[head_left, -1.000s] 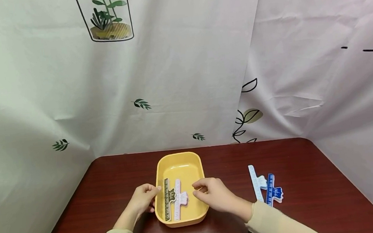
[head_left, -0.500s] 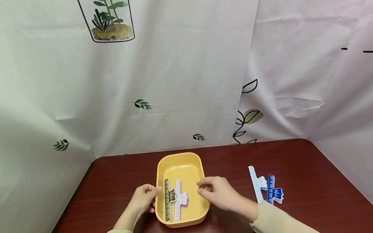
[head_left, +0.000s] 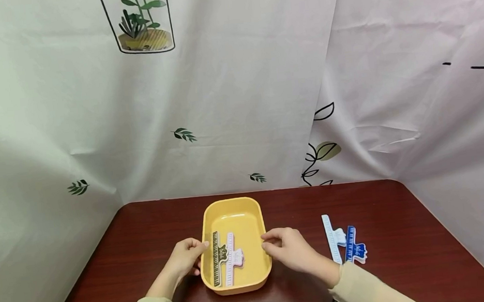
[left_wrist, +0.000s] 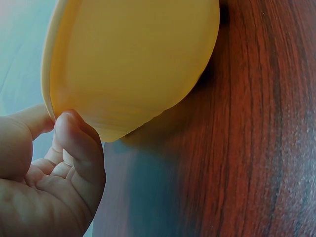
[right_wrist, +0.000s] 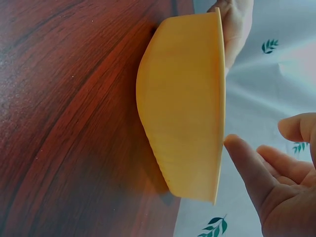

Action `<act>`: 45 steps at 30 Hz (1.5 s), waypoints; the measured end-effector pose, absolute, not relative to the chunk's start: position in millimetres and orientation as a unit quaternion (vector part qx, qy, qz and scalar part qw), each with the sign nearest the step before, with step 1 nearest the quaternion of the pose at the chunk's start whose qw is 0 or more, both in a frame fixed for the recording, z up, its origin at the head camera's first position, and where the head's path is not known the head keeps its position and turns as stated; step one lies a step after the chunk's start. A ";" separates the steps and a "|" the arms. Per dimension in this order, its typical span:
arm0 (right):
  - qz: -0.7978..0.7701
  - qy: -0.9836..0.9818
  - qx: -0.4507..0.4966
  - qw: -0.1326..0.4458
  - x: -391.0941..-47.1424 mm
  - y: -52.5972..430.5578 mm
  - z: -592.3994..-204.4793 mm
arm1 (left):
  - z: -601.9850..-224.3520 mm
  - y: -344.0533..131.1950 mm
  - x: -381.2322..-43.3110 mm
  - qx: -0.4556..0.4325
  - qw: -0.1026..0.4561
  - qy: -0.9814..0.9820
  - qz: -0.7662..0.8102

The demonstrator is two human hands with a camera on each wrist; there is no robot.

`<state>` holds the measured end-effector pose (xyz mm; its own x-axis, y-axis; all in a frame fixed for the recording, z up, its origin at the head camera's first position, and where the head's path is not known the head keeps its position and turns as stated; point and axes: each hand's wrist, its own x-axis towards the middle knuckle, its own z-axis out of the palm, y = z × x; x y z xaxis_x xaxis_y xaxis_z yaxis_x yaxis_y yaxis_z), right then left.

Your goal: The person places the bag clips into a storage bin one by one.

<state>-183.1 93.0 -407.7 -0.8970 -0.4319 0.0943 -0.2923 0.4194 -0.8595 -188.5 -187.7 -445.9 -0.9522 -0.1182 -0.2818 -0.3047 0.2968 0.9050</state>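
Observation:
My left hand [head_left: 184, 258] pinches the left rim of a yellow oblong tray [head_left: 256, 266] between thumb and fingers. That pinch also shows up close in the left wrist view, where the hand [left_wrist: 64, 173] meets the tray's edge. Inside the tray, on its left side, lie a dark green-black ruler clip [head_left: 216, 260] and a pale pink ruler clip [head_left: 231, 264], roughly parallel. At the opposite rim is my right hand [head_left: 293, 250], holding nothing. In the right wrist view its thumb and fingers [right_wrist: 242, 153] stand apart, with one fingertip right at the rim.
A light blue ruler clip [head_left: 331, 239] and a dark blue ruler clip [head_left: 351, 245] lie close together on the dark red wooden table [head_left: 409, 251], right of the tray. A pale patterned cloth [head_left: 237, 98] hangs behind the table's far edge.
My right hand has drawn back to the right, from above the tray's inside to its right rim. My left hand, the tray and the clips stay where they were.

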 end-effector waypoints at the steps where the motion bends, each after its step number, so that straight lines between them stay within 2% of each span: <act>1: -0.501 0.836 -0.214 0.074 -183.4 93.4 -408.0 | -445.7 -187.8 -188.7 -0.131 0.081 0.801 0.579; 45: -0.528 0.828 -0.171 0.080 -183.1 120.1 -417.3 | -446.9 -187.6 -188.0 -0.134 0.081 0.799 0.581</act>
<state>-183.1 120.1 -417.3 -0.9288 -0.3675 0.0481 -0.1989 0.3846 -0.9014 -188.0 -187.6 -446.9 -0.9507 -0.1208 -0.2856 -0.3089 0.2891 0.9061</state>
